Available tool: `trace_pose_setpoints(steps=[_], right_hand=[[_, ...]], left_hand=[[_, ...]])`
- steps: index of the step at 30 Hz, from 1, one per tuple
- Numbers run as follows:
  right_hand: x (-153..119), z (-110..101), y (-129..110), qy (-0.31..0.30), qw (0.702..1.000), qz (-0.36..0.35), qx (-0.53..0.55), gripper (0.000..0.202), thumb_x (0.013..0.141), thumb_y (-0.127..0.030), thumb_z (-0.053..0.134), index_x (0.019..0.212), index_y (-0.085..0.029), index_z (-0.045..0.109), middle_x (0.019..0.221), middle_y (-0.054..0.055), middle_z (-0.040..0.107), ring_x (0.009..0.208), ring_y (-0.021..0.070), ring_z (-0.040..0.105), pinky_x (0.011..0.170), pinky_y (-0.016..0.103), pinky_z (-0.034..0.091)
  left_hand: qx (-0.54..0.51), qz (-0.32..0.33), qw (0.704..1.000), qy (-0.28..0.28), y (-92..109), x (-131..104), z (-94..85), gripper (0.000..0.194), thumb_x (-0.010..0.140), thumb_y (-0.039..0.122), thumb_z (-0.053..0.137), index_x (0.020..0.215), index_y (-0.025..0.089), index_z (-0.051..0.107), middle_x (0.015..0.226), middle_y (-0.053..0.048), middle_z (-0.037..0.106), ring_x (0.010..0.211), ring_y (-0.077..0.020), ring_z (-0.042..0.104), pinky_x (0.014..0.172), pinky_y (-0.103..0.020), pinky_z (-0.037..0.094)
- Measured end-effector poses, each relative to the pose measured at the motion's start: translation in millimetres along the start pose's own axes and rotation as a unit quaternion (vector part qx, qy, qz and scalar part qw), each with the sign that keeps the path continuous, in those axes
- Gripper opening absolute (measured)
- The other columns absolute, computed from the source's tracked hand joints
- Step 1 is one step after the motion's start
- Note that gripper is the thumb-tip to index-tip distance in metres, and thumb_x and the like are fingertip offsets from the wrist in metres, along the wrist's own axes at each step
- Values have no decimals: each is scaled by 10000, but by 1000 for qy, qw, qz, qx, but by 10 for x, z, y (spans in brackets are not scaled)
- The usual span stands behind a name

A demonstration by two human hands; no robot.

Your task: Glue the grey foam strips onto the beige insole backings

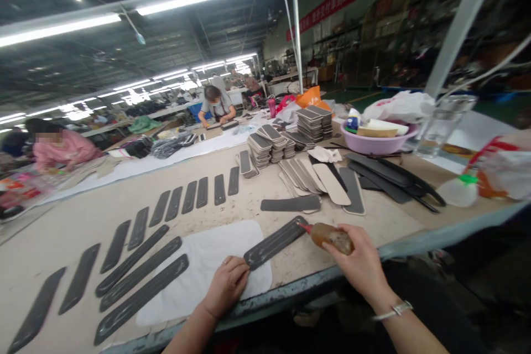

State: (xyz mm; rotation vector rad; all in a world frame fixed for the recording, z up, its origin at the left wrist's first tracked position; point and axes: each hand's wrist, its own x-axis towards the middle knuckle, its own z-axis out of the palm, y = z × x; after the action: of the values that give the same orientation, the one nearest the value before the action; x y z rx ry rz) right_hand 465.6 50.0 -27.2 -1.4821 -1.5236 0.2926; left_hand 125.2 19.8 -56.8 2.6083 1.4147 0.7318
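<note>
In my right hand [360,257] is a brownish squeeze bottle of glue [332,238], tilted so its red nozzle meets the far end of a dark grey strip [276,242]. A shiny line runs around the strip's upper face. My left hand [230,279] has its fingers closed at the strip's near end, holding it over a white sheet [215,249]. To the left lie several more dark strips [143,274], many with the same glossy line. Pale strips [305,177] lie fanned out beyond the bottle.
Stacks of grey-and-beige pieces [271,146] stand further back. On the right are a purple basin [379,141] with items in it, dark long strips [385,174], a clear glass [446,124] and a green-capped bottle [460,191]. Co-workers [218,105] sit at tables beyond. The table edge [315,285] runs close to me.
</note>
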Motion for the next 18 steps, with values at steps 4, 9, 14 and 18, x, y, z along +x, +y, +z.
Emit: trace_pose_setpoints(steps=[4,9,14,18], right_hand=[[33,14,68,10,996,69,58,459,665,-516,648,992,-206,556,968,95,601,860,269,587,787,403,471],[63,-13,60,9,987,133,91,536,565,-578,671,941,-211,567,942,77,620,833,292,597,778,440,477],[71,-32,-35,3,981,162,109,556,541,-591,665,931,-206,571,941,76,627,822,291,601,775,439,484],[69,2,-47,-12,979,166,113,554,529,-583,677,934,-219,574,947,67,636,814,285,609,757,412,494]], left_hand=[[61,7,998,-17,25,90,5,165,807,107,471,794,191,613,780,-62,612,763,-163,570,704,-311,518],[120,29,991,-60,-171,148,-239,153,819,148,458,801,200,601,786,-54,603,762,-162,581,691,-285,514],[165,21,981,-95,-719,98,-806,173,838,149,430,836,191,598,835,-36,607,742,-142,586,686,-250,498],[198,-14,974,-108,-1249,33,-1169,221,848,155,393,764,164,597,785,-20,587,685,-134,578,667,-234,481]])
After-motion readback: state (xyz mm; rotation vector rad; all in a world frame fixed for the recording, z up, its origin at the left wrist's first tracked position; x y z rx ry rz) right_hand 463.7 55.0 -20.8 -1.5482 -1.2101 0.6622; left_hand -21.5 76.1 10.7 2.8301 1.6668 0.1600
